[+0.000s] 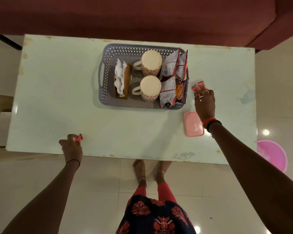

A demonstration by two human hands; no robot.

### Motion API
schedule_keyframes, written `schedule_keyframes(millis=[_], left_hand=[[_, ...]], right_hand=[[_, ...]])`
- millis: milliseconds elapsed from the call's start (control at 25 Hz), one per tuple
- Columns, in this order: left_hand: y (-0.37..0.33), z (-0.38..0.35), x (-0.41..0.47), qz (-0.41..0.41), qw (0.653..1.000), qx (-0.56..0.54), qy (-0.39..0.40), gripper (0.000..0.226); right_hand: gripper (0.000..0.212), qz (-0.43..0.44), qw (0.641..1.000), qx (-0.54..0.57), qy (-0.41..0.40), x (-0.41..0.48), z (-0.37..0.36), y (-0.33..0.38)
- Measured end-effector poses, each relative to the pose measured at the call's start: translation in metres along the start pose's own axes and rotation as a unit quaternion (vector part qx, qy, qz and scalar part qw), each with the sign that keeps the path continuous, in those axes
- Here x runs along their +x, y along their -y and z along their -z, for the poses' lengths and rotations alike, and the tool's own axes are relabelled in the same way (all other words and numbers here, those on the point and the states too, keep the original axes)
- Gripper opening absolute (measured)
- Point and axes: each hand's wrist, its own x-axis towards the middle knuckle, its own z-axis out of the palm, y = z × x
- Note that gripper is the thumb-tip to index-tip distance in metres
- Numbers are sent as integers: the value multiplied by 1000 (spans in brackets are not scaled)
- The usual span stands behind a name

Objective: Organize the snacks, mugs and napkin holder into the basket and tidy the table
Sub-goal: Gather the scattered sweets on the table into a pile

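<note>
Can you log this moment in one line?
left hand: pinches red wrapper | right hand: grasps red packets | basket: mugs, snacks, napkin holder inside

pink lid (192, 123) near-right of basket (108, 53): edge under wrist (210, 123). red wrappers (198, 85) right of basket: partly under right hand (205, 103), print unreadable. small wrapper (79, 137) near-left: half inside left hand (72, 148).

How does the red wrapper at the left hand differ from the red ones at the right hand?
The single red wrapper is one small piece, pinched by the left hand near the table's front edge. The red wrappers at the right hand are at least two, bunched beside the basket's right end; the fingers touch them, grip unclear. Both lots are red and outside the basket.
</note>
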Motion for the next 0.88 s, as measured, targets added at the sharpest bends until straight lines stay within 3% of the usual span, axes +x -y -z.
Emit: schedule_keyframes(millis=[160,360,600,760,880], left_hand=[[-16,6,0,-36,997,-66,-21,21],[-96,9,-25,-131,973,-185,-33,22],[-212,-19,-107,-310,910,-253,105,17],[-288,-47,-146,-386,867,-250,193,22],[-339,-70,-155,-421,858,-204,213,25]], right_hand=[[24,-29,1000,1,-7,2,2,3],[28,-69,997,21,-20,4,10,13],[27,-84,995,39,-22,16,27,13],[26,-96,994,57,-21,22,43,0],[26,-110,992,59,-28,19,51,-16]])
